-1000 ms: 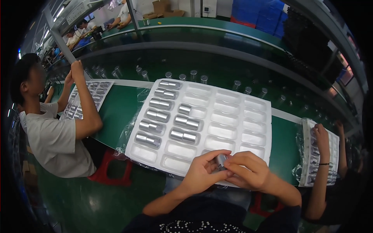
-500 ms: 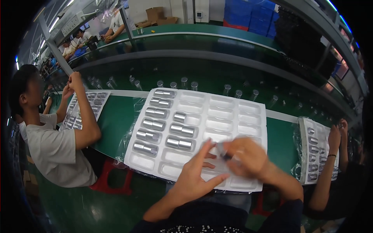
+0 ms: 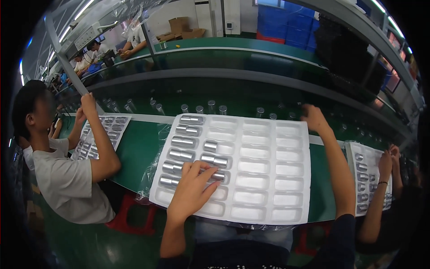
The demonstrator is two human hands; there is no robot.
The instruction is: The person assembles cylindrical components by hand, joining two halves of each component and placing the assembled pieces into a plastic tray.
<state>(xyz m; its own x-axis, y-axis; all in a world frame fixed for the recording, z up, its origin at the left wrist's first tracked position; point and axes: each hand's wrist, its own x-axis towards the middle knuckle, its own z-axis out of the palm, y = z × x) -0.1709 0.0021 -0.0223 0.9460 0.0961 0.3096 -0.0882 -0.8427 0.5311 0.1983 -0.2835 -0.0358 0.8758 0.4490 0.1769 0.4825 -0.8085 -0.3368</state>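
My left hand [image 3: 192,186] lies over the white moulded tray [image 3: 289,217], its fingers apart across a silver metal cylinder [image 3: 218,175] in the second column. The thumb and index finger are spread beside that cylinder, and the hand covers part of it. Stretched to the far right, my right hand [image 3: 316,119] is beyond the tray's back edge, close to a metal cylinder [image 3: 293,115] standing on the dark green belt. Its fingertips are blurred, and whether they hold anything is unclear. Several silver cylinders [image 3: 183,142] fill much of the left column. A shorter metal piece [image 3: 210,145] sits in one second-column slot.
Several metal cylinders [image 3: 211,106] stand along the belt behind the tray. A co-worker at left [image 3: 67,175] sits beside another filled tray [image 3: 117,120]; another person's arms [image 3: 380,179] are at a tray on the right. Clear plastic film [image 3: 152,172] edges my tray.
My right hand has left the tray's front and reached far to the back right. My left hand has moved left onto the second-column cylinder. The blurred small part between my hands is no longer visible.
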